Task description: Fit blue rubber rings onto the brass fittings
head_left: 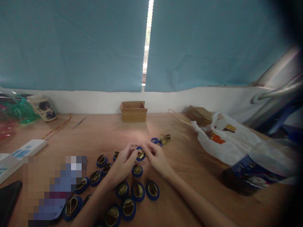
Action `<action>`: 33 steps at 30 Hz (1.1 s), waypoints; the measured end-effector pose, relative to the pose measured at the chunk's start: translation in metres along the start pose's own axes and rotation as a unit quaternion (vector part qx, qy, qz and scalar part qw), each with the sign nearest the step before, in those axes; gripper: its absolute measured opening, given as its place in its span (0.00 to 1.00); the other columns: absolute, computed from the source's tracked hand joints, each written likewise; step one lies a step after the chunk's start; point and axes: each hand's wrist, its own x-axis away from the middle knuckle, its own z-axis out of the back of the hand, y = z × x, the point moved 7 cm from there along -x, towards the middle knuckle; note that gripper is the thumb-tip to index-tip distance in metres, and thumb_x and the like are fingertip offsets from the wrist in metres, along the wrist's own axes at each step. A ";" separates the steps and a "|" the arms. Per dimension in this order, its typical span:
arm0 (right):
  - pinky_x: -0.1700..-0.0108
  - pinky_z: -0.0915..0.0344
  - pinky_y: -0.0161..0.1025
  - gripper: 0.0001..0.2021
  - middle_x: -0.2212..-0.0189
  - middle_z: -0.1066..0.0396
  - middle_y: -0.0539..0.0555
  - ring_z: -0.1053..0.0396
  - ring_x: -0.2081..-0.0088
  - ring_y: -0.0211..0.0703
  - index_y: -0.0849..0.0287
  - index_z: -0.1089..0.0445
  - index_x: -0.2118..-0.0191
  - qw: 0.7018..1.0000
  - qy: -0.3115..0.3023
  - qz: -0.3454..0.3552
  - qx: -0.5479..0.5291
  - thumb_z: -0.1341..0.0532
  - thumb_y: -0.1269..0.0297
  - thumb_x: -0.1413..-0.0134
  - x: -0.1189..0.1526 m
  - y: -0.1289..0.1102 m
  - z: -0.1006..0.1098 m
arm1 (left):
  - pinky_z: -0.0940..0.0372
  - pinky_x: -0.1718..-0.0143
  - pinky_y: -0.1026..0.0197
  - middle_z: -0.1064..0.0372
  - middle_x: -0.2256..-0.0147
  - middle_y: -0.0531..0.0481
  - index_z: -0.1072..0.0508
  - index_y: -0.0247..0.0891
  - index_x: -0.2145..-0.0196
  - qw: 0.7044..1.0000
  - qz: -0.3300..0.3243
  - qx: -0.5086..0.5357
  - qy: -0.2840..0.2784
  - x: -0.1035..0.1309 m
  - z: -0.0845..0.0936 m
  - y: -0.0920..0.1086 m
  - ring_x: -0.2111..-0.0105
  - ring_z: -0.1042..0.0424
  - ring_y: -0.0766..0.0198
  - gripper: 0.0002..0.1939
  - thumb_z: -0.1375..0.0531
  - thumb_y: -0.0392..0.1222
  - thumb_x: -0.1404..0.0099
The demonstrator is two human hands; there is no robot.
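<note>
Near the middle of the wooden table, a round blue piece with a gold metal back is held between both hands. My left hand pinches its left side with thumb and fingers. On the right side, the fingertips of my right hand close on its rim. Several similar blue and gold pieces lie around my forearms, among them one just below the hands and one to the right. Just behind my right hand lie a blue ring and a loose gold metal part.
A small open cardboard box stands at the back. On the right are a white plastic bag, a dark bottle and a flattened brown package. At left are a paper cup, a white power strip and a black device.
</note>
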 end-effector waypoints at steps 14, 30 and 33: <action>0.77 0.50 0.34 0.20 0.81 0.48 0.44 0.47 0.78 0.36 0.56 0.43 0.78 1.000 0.013 -0.014 -0.009 0.44 0.51 0.38 -0.001 0.006 0.002 | 0.25 0.61 0.55 0.26 0.51 0.43 0.33 0.38 0.50 0.997 0.007 0.071 -0.006 0.000 0.000 -0.008 0.55 0.24 0.54 0.14 0.46 0.46 0.31; 0.85 0.54 0.30 0.11 0.86 0.47 0.38 0.49 0.87 0.32 0.54 0.42 0.67 0.990 -0.009 -0.068 -0.120 0.43 0.54 0.39 -0.001 0.016 -0.005 | 0.29 0.53 0.46 0.25 0.54 0.41 0.36 0.39 0.49 0.980 0.078 0.179 0.028 -0.005 0.010 -0.025 0.60 0.20 0.53 0.19 0.41 0.48 0.34; 0.86 0.54 0.29 0.09 0.86 0.45 0.38 0.48 0.88 0.31 0.55 0.41 0.66 0.988 -0.031 -0.081 -0.130 0.42 0.56 0.41 -0.001 0.018 -0.006 | 0.31 0.51 0.44 0.24 0.55 0.41 0.37 0.38 0.48 0.976 0.093 0.197 0.024 -0.005 0.010 -0.024 0.59 0.20 0.52 0.19 0.40 0.44 0.35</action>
